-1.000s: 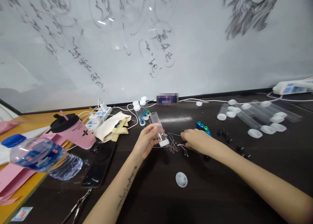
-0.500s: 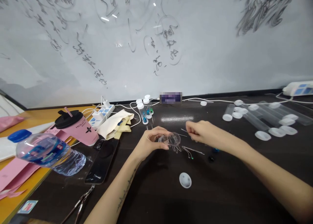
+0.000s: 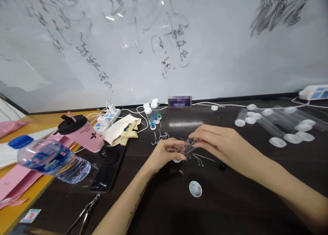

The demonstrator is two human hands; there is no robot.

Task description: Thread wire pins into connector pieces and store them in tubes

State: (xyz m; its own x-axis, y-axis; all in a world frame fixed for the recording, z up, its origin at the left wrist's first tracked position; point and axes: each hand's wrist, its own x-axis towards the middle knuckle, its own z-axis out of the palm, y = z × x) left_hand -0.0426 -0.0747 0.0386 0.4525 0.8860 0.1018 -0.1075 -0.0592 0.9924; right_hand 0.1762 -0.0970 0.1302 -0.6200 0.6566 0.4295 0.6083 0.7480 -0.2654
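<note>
Clear tube (image 3: 189, 147): position?
Between the hands, tilted, just above the dark table (image 3: 230, 197).

Hand states?
Left hand (image 3: 167, 153) holds the tube, thumb and fingers curled round it. Right hand (image 3: 219, 139) narrowed to a pinch at the tube's upper end; cannot tell whether it grips the wall or something thin.

Change logged?
Half a second ago the right hand was apart from the tube, pinching a thin rod. Now both hands meet there.

Meaning?
Judgement: work has shifted to the tube's end. Bent wires (image 3: 198, 159) lie beside it; a loose white cap (image 3: 195, 189) sits nearer the wearer.
</note>
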